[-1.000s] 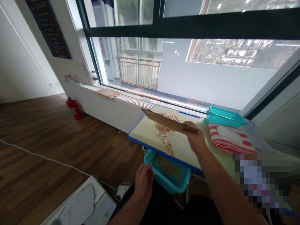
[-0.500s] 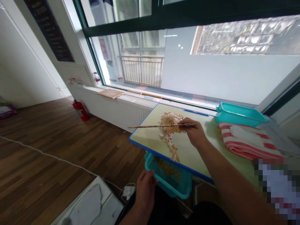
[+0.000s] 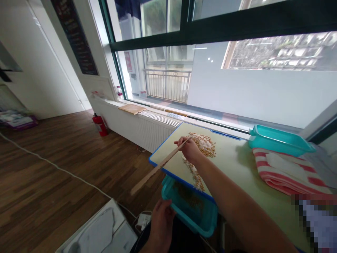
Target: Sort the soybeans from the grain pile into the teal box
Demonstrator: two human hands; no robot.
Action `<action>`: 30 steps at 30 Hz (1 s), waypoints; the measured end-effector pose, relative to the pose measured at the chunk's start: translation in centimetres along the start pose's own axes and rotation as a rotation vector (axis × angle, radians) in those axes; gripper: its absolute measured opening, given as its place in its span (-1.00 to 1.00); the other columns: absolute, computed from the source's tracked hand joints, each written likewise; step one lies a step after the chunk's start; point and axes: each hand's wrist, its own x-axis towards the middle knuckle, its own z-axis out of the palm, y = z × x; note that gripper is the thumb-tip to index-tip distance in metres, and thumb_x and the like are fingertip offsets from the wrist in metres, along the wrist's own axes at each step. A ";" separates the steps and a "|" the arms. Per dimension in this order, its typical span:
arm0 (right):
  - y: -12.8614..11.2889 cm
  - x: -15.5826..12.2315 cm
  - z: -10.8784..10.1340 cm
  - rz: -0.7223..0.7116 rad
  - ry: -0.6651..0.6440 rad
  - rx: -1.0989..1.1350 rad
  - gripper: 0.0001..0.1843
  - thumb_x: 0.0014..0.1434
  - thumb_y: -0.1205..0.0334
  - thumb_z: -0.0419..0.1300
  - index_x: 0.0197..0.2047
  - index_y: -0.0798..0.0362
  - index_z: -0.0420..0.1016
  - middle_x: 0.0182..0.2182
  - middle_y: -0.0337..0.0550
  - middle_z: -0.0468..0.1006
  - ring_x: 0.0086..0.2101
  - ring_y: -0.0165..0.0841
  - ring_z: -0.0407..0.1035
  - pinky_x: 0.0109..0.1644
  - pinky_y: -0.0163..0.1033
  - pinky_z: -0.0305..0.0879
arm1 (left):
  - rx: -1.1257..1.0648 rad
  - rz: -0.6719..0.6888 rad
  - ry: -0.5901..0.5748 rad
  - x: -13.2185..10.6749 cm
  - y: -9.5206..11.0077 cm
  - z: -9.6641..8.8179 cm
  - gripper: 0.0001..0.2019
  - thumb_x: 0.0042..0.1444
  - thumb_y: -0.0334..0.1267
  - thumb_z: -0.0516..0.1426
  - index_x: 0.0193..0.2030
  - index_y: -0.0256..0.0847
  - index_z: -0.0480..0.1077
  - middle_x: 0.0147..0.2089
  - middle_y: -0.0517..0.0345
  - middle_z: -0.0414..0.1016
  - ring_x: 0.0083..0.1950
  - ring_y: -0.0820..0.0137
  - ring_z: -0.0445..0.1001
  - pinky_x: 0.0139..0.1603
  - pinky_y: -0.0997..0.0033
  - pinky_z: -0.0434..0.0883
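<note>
My right hand (image 3: 189, 148) is closed round one end of a long, thin brown strip (image 3: 155, 171), which looks like cardboard or wood. The strip slants down to the left, past the edge of a cream board (image 3: 172, 158) with a blue border. On that board lies a pile of yellow kernels and white grains (image 3: 206, 146), partly behind my right hand, with a trail running to the near edge. Below this edge is a teal tray (image 3: 188, 222) with kernels on its bottom. My left hand (image 3: 162, 218) grips the tray's left rim, fingers curled.
A second teal tray (image 3: 280, 140) stands at the right by the window, behind a folded red-and-white striped cloth (image 3: 286, 172). A radiator (image 3: 155, 130) runs under the sill. A white cable (image 3: 65, 172) crosses the floor, and a fire extinguisher (image 3: 100, 125) stands farther off.
My right hand has moved left across the board, and the strip has swung from nearly level to slanting down-left. The grain pile is less covered. My left hand stays at the tray.
</note>
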 end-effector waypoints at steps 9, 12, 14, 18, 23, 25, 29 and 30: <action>0.6 0.3 -2.0 0.092 -0.069 -0.147 -0.91 -0.36 0.43 0.11 -0.68 0.07 0.31 -0.70 -0.24 0.39 -0.57 -0.44 0.21 -0.50 -0.33 -0.07 | -0.007 -0.011 -0.015 0.3 0.1 -0.4 -0.89 -0.22 -0.36 0.27 -0.53 -0.26 0.41 -0.53 0.21 0.39 -0.49 0.50 0.35 -0.46 0.49 0.30; 0.3 -0.2 -3.0 0.059 -0.121 -0.172 -0.90 -0.33 0.43 0.13 -0.65 0.06 0.30 -0.70 -0.29 0.36 -0.59 -0.47 0.17 -0.50 -0.34 -0.05 | -0.008 -0.023 0.000 0.4 0.0 -0.2 -0.88 -0.24 -0.37 0.28 -0.55 -0.25 0.39 -0.56 0.24 0.37 -0.52 0.50 0.34 -0.50 0.50 0.28; 0.1 -0.5 -3.6 0.052 -0.141 -0.178 -0.91 -0.29 0.42 0.13 -0.63 0.06 0.31 -0.70 -0.30 0.34 -0.61 -0.49 0.13 -0.49 -0.34 -0.05 | -0.003 -0.031 -0.004 0.3 -0.2 -0.2 -0.87 -0.24 -0.37 0.28 -0.55 -0.25 0.39 -0.56 0.24 0.37 -0.52 0.50 0.34 -0.50 0.50 0.28; -0.3 -1.3 -4.5 0.050 -0.121 -0.216 -0.91 -0.28 0.42 0.12 -0.62 0.06 0.30 -0.68 -0.28 0.35 -0.60 -0.49 0.13 -0.50 -0.34 -0.05 | 0.009 -0.051 -0.037 -0.1 -0.7 -0.5 -0.88 -0.22 -0.35 0.28 -0.53 -0.25 0.40 -0.54 0.21 0.38 -0.50 0.49 0.35 -0.48 0.49 0.29; -0.7 -2.1 -5.4 0.044 -0.035 -0.311 -0.92 -0.27 0.41 0.11 -0.63 0.04 0.28 -0.73 -0.31 0.23 -0.61 -0.48 0.09 -0.54 -0.34 -0.08 | 0.029 -0.076 -0.048 -0.6 -0.9 -0.8 -0.88 -0.21 -0.35 0.27 -0.54 -0.24 0.39 -0.56 0.24 0.36 -0.52 0.51 0.34 -0.50 0.50 0.28; -0.8 -2.2 -5.7 0.040 0.004 -0.343 -0.92 -0.27 0.40 0.10 -0.64 0.04 0.27 -0.73 -0.31 0.21 -0.61 -0.47 0.08 -0.55 -0.33 -0.08 | 0.039 -0.067 -0.074 -0.7 -0.9 -0.9 -0.89 -0.20 -0.34 0.27 -0.54 -0.24 0.39 -0.56 0.24 0.36 -0.52 0.50 0.33 -0.49 0.50 0.29; -1.1 -2.4 -6.0 0.022 0.041 -0.368 -0.93 -0.29 0.39 0.07 -0.65 0.04 0.24 -0.73 -0.30 0.21 -0.61 -0.48 0.08 -0.55 -0.33 -0.08 | 0.044 -0.071 -0.065 -1.0 -0.7 -1.1 -0.87 -0.21 -0.33 0.28 -0.54 -0.24 0.39 -0.56 0.26 0.35 -0.53 0.51 0.33 -0.49 0.50 0.29; -1.1 -2.5 -6.1 0.014 0.049 -0.374 -0.93 -0.30 0.39 0.06 -0.66 0.03 0.24 -0.73 -0.30 0.21 -0.61 -0.48 0.08 -0.55 -0.33 -0.08 | 0.043 -0.074 -0.060 -1.0 -0.7 -1.2 -0.87 -0.22 -0.33 0.28 -0.54 -0.23 0.38 -0.57 0.26 0.34 -0.53 0.51 0.32 -0.50 0.50 0.29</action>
